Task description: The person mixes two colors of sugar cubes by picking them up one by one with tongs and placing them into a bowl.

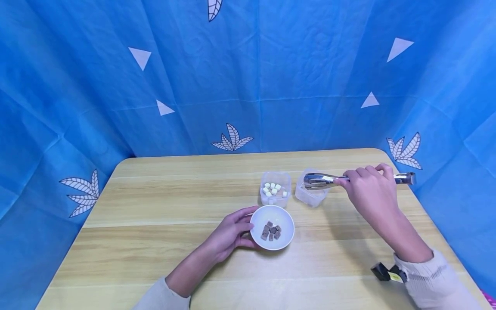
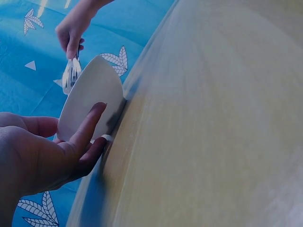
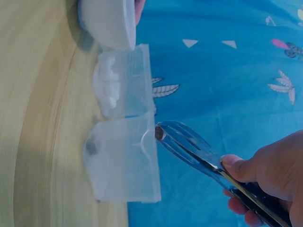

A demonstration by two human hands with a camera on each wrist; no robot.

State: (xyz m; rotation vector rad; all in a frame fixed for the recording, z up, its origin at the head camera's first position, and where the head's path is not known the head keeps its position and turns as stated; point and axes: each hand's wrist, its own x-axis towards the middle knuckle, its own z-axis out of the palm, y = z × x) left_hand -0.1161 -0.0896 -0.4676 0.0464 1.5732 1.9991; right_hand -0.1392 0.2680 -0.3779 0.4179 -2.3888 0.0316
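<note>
My left hand (image 1: pixel 232 232) grips the side of a white bowl (image 1: pixel 286 232), with the thumb and fingers spread around its rim and outer wall. Several small brown cubes (image 1: pixel 272 230) lie in the bottom of the bowl. In my right hand (image 1: pixel 370 189) is a pair of metal tongs (image 1: pixel 317 181), held level above a clear plastic container (image 1: pixel 310 200). The right wrist view shows a brown cube (image 3: pixel 159 132) pinched between the tongs' tips, beside the container's rim. A dark spot shows through that container's wall.
Behind the bowl, a second clear container (image 1: pixel 275 177) holds several white cubes (image 1: pixel 274 191), side by side with the first. Everything stands on a wooden table (image 1: pixel 155 241). Blue patterned cloth (image 1: pixel 252 77) hangs along its back and sides. A small black device (image 1: pixel 381 272) sits at the right sleeve.
</note>
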